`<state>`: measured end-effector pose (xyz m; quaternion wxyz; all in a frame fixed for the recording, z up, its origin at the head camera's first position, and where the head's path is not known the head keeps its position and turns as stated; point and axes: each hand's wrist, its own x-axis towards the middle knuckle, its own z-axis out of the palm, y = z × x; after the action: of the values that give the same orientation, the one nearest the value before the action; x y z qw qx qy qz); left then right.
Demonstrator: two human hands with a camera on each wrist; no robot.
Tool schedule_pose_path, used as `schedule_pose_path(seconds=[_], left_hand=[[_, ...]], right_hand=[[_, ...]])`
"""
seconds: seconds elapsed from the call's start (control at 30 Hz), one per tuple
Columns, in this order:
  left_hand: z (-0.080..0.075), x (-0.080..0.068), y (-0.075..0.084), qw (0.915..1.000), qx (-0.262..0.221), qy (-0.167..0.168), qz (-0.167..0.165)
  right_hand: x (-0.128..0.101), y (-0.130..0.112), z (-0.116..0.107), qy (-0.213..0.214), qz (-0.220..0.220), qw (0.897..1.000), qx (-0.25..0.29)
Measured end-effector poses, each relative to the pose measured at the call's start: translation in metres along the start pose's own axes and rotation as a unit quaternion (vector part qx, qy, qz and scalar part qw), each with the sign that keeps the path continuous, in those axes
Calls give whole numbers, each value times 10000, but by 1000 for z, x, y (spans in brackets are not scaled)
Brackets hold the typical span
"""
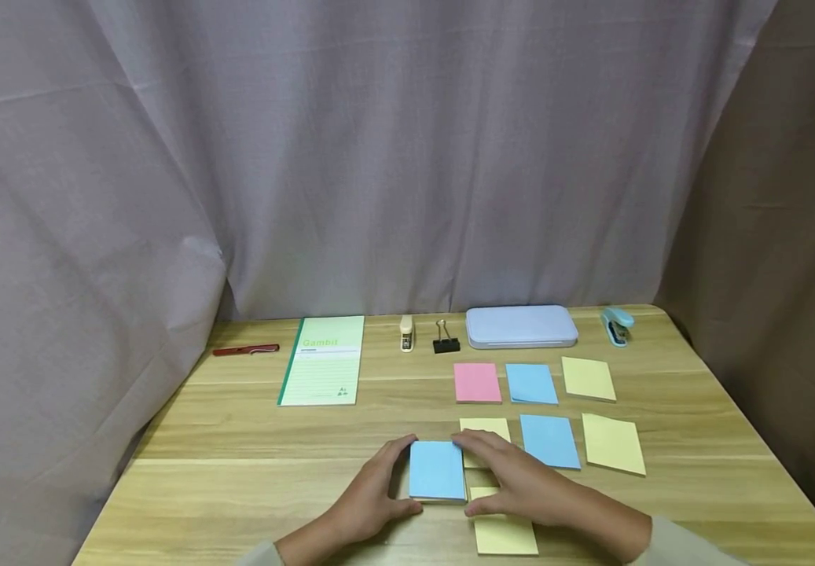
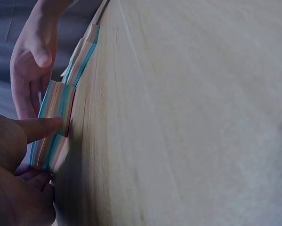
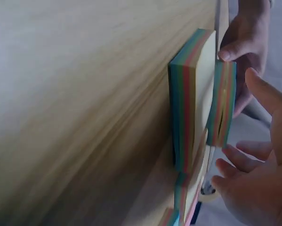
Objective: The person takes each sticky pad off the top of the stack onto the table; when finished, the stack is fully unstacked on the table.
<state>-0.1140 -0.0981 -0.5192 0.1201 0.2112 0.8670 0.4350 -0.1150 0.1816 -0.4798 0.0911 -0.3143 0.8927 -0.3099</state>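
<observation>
A blue-topped sticky-note pad [image 1: 437, 470] lies near the front of the wooden table [image 1: 237, 472]. My left hand [image 1: 401, 475] grips its left side, index at the far corner and thumb at the near corner. In the left wrist view that thumb [image 2: 42, 128] presses the pad's striped edge [image 2: 56, 106]. From the other side my right hand [image 1: 471, 475] reaches in with fingers spread and fairly straight, their tips at the pad's right edge. It lies across a yellow-topped pad [image 1: 485, 437]. The right wrist view shows the pad [image 3: 221, 108] upright against a thicker stack [image 3: 188, 103], with the right thumb [image 3: 265, 94] just off it.
Another yellow pad [image 1: 504, 533] lies under my right wrist. Pink [image 1: 478, 383], blue [image 1: 531, 384] [image 1: 550, 441] and yellow [image 1: 589, 379] [image 1: 614, 444] pads sit to the right. Along the back: red pen [image 1: 246, 350], green notebook [image 1: 324, 360], small stapler [image 1: 406, 332], binder clip [image 1: 446, 339], blue case [image 1: 522, 326], blue stapler [image 1: 617, 325].
</observation>
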Motion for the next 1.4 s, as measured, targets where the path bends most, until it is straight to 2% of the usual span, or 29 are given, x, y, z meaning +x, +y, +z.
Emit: schedule_pose_path(seconds=[0.37,0.6,0.77,1.0,1.2,1.4], left_hand=[[-1,0,-1,9999,135,12,96],[-1,1,0,10000,81,-9,19],[0,1,-2,9999,83,53,89],[1,1,-3,9995,203,136,197],[1,1,-2,9993,237,136,239],[1,0,0,9993,242,141,246]], right_hand=[[13,-1,13,30,-42,9981,-615],[13,0,13,103,-97,9978,-650],[6,3,8,279,-165,9981,-529],[-26,13,-11,420,-6,9986,-308],[-66,30,-23,630,300,9966,-432],[-102,55,-30,905,251,9932,-682]])
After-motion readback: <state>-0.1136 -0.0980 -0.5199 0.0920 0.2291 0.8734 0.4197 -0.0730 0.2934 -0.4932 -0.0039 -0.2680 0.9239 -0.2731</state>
